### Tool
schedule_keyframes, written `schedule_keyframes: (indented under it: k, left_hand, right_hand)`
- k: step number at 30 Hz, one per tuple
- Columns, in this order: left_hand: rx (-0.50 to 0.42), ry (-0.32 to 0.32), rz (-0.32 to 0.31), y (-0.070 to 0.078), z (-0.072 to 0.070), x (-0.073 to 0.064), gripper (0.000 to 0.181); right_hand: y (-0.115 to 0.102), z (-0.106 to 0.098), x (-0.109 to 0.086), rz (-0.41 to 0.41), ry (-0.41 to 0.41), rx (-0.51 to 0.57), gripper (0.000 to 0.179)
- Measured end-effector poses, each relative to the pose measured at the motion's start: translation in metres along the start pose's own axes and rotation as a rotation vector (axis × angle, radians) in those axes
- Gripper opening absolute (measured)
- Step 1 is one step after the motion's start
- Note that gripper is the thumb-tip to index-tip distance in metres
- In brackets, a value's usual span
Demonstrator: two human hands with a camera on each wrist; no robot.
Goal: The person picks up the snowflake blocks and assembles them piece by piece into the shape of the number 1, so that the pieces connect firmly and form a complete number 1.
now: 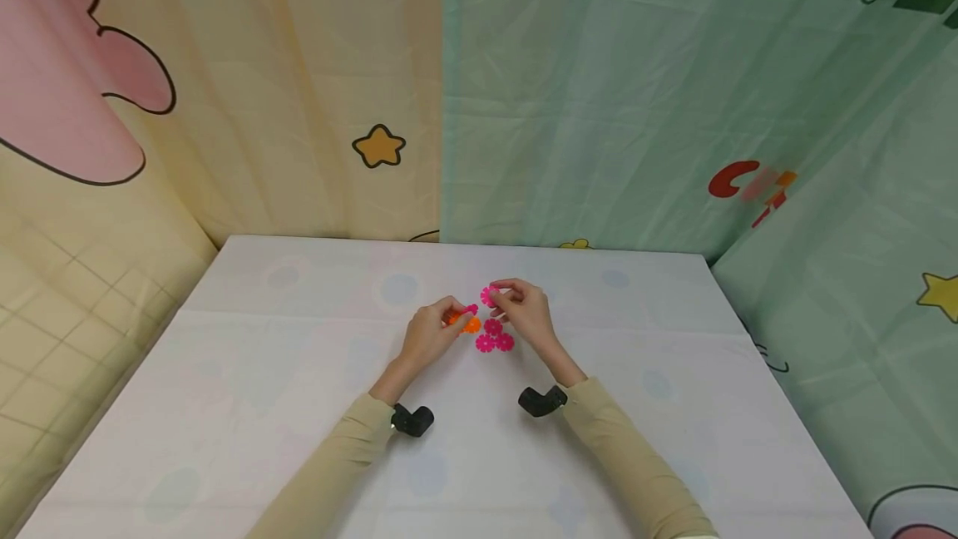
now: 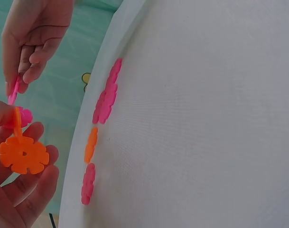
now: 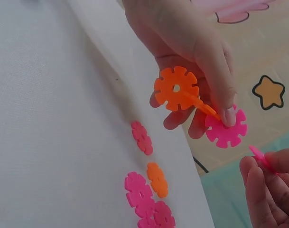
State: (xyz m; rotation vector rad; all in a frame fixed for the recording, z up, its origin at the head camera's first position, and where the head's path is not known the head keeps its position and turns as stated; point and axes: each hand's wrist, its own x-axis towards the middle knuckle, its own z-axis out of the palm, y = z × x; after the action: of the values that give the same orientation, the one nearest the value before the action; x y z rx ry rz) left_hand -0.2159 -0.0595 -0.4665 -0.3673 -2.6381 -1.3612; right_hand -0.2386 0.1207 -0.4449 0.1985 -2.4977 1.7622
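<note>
My left hand [image 1: 432, 333] holds a joined piece made of flower-shaped plastic discs with slotted rims. In the right wrist view it shows an orange disc [image 3: 165, 97], a second orange disc [image 3: 208, 110] seen nearly edge-on, and a pink disc [image 3: 224, 137] under the thumb tip. Just across from it, my right hand [image 1: 528, 314] pinches a single pink disc [image 3: 259, 154] between thumb and fingertip, its edge close to the joined piece's pink disc. Both hands are raised over the white table [image 1: 299, 406].
Loose pink discs [image 1: 485, 343] lie grouped on the table below the hands. An orange disc [image 3: 157, 179] and another pink disc [image 3: 142, 137] lie near them. Black wrist cameras [image 1: 413, 420] sit on both sleeves. Printed curtains [image 1: 569, 106] hang behind the table's far edge.
</note>
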Motion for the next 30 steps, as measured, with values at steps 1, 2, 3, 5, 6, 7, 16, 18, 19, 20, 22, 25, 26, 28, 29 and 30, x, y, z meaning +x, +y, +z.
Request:
schedule_keyframes:
  k: [1, 2, 3, 5, 6, 7, 16, 18, 19, 20, 22, 25, 26, 28, 29, 30]
  left_hand:
    - [-0.003, -0.001, 0.002, 0.0, 0.0, 0.0, 0.013]
    - [-0.004, -0.002, 0.003, 0.0, 0.001, 0.0, 0.013]
    - [-0.004, -0.003, 0.004, 0.0, 0.001, 0.001, 0.013]
    - [-0.006, -0.005, 0.007, 0.0, 0.001, 0.001, 0.013]
    - [-0.005, -0.007, 0.008, 0.001, 0.002, 0.0, 0.013]
    - [-0.004, -0.008, 0.008, 0.001, 0.002, 0.0, 0.013]
    - [-0.003, -0.003, 0.017, 0.003, 0.004, 0.001, 0.012]
    - [0.001, -0.002, 0.023, 0.003, 0.005, 0.001, 0.011]
    - [0.004, 0.0, 0.028, 0.003, 0.005, 0.002, 0.011]
    - [0.006, 0.002, 0.033, 0.003, 0.005, 0.002, 0.011]
    - [0.007, 0.009, 0.042, 0.003, 0.006, 0.003, 0.011]
    - [0.009, 0.023, 0.051, 0.003, 0.006, 0.003, 0.011]
    - [0.008, 0.028, 0.053, 0.003, 0.006, 0.003, 0.011]
    - [0.012, 0.038, 0.057, 0.004, 0.007, 0.003, 0.011]
    - [0.014, 0.041, 0.059, 0.004, 0.007, 0.003, 0.01]
    - [0.015, 0.045, 0.063, 0.004, 0.008, 0.003, 0.011]
  right_hand:
    - [-0.001, 0.0, 0.0, -0.001, -0.005, 0.0, 0.024]
    - [0.0, 0.001, 0.0, 0.0, -0.008, -0.004, 0.024]
    - [0.0, 0.001, 0.0, -0.001, -0.01, -0.008, 0.024]
    - [0.001, 0.002, 0.0, 0.0, -0.011, -0.015, 0.024]
    - [0.001, 0.003, 0.0, 0.001, -0.012, -0.015, 0.024]
    - [0.001, 0.003, 0.0, 0.001, -0.011, -0.018, 0.023]
    - [-0.001, 0.008, -0.002, -0.012, 0.035, -0.023, 0.022]
    - [-0.002, 0.01, -0.002, -0.016, 0.047, -0.025, 0.022]
    - [-0.002, 0.01, -0.003, -0.017, 0.052, -0.025, 0.022]
    - [-0.003, 0.011, -0.003, -0.017, 0.058, -0.027, 0.022]
    - [-0.003, 0.012, -0.003, -0.013, 0.07, -0.029, 0.022]
    - [-0.002, 0.014, -0.003, -0.009, 0.09, -0.025, 0.021]
    - [-0.002, 0.014, -0.003, -0.006, 0.095, -0.02, 0.021]
    - [-0.001, 0.015, -0.003, -0.013, 0.103, -0.011, 0.02]
    - [-0.001, 0.015, -0.003, -0.016, 0.106, -0.005, 0.019]
    - [-0.001, 0.016, -0.003, -0.019, 0.108, 0.0, 0.019]
